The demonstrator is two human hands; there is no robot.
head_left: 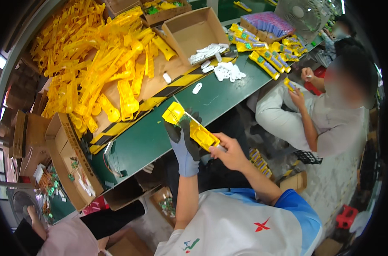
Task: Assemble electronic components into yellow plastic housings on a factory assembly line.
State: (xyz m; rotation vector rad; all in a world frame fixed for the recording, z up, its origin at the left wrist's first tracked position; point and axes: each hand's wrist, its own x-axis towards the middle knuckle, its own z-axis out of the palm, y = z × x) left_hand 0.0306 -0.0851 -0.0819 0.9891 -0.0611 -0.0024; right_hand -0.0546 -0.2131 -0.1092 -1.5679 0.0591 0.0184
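Observation:
In front of me is a yellow plastic housing (203, 135) with an open hollow and a wide yellow head (174, 113), where thin dark wires show. My left hand (183, 143), in a grey-blue glove with dark fingers, is wrapped round it between head and body. Bare and closed, my right hand (230, 153) is at the lower end of the housing. A grey rod-like piece (221, 148) sticks out at its fingers. A thin pale shaft runs along the hollow toward the head; whether it belongs to the grey piece I cannot tell.
Yellow housings (95, 64) are heaped behind a striped edge (159, 97). White oval pieces (229, 71) lie on the green table (147, 134), near an open cardboard box (194, 32). Assembled yellow units (266, 62) lie farther right. A co-worker (330, 98) sits at right, holding a yellow unit.

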